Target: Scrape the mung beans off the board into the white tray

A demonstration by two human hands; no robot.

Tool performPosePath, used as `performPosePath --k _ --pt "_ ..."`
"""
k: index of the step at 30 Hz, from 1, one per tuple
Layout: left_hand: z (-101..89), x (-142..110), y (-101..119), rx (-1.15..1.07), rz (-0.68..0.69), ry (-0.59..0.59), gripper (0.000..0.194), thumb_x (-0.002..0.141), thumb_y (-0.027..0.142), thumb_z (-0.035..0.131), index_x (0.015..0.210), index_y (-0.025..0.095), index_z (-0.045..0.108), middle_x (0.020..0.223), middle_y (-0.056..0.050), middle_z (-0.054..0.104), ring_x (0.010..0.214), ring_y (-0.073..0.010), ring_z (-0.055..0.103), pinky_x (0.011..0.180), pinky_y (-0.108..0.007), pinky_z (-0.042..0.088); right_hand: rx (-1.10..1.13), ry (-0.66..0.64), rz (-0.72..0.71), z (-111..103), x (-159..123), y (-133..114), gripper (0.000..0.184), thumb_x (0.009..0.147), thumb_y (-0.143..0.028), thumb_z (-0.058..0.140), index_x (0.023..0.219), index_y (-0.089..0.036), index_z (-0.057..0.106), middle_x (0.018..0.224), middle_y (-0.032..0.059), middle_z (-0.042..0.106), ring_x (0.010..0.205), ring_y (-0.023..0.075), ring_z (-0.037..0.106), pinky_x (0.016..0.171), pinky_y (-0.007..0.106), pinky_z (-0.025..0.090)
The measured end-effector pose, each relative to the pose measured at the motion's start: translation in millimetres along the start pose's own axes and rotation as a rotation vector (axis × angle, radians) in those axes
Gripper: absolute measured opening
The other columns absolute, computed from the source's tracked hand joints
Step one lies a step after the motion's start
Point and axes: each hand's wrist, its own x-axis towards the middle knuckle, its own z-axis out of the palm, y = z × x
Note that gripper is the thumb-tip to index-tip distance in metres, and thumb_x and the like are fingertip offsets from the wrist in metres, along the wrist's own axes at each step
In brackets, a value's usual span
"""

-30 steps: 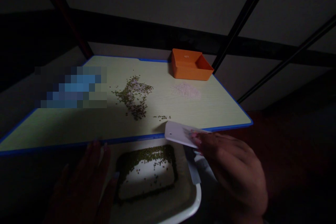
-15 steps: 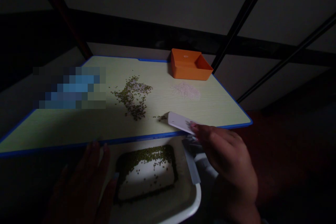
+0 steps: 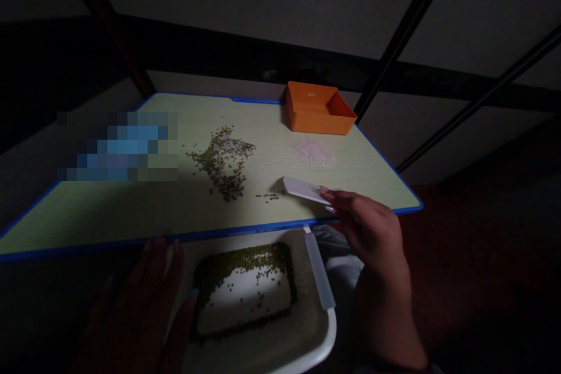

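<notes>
The right hand [image 3: 366, 222] grasps a white scraper [image 3: 301, 189], long axis crosswise, free end pointing left. The basin [image 3: 325, 339] contains green grains [image 3: 252, 256]. The left hand [image 3: 135, 304]: grip indeterminable.

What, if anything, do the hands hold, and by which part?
The right hand holds the white card by its right end. The left hand is at the tub's left side; whether it grips cannot be told.

The flat white scraper [image 3: 302, 189] tilts just beside some green beans [image 3: 270, 197].
</notes>
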Motion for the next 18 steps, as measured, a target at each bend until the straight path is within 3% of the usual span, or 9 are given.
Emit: performPosePath --k 3,8,14,18 --pt "-0.5 -1 -1 -0.009 -0.02 -0.013 0.066 0.082 0.033 0.038 0.145 0.023 0.021 0.163 -0.003 0.019 0.15 -0.0205 0.02 0.124 -0.046 0.016 0.066 -0.013 -0.017 -7 -2 -5 0.025 0.087 -0.003 0.056 0.103 -0.019 0.064 0.105 0.0057 0.076 0.104 0.0133 0.07 0.095 0.026 0.055" --pt "-1.8 1 0 -0.049 0.009 0.022 0.064 0.082 0.031 0.038 0.144 0.022 0.025 0.162 -0.003 0.023 0.15 -0.0171 0.019 0.125 -0.039 0.01 0.133 -0.035 -0.039 -15 -4 -5 0.028 0.087 -0.001 0.053 0.104 -0.02 0.066 0.101 0.0048 0.077 0.1 0.0146 0.071 0.099 0.032 0.054" --pt "-3.4 1 2 -0.008 -0.052 -0.05 0.066 0.084 0.033 0.037 0.146 0.027 0.017 0.163 -0.001 0.017 0.15 -0.0191 0.019 0.124 -0.047 0.016 0.184 -0.037 0.01 -22 -9 -8 0.032 0.086 -0.001 0.055 0.106 -0.023 0.067 0.104 0.0013 0.077 0.1 0.0149 0.071 0.1 0.036 0.052" --pt "-4.5 0 3 -0.026 -0.042 -0.031 0.066 0.083 0.033 0.038 0.146 0.027 0.018 0.163 -0.001 0.017 0.149 -0.0199 0.02 0.124 -0.046 0.016 0.183 -0.036 0.019 -28 -12 -12 0.032 0.086 -0.001 0.056 0.106 -0.023 0.068 0.104 0.0009 0.077 0.1 0.0149 0.071 0.1 0.037 0.051"
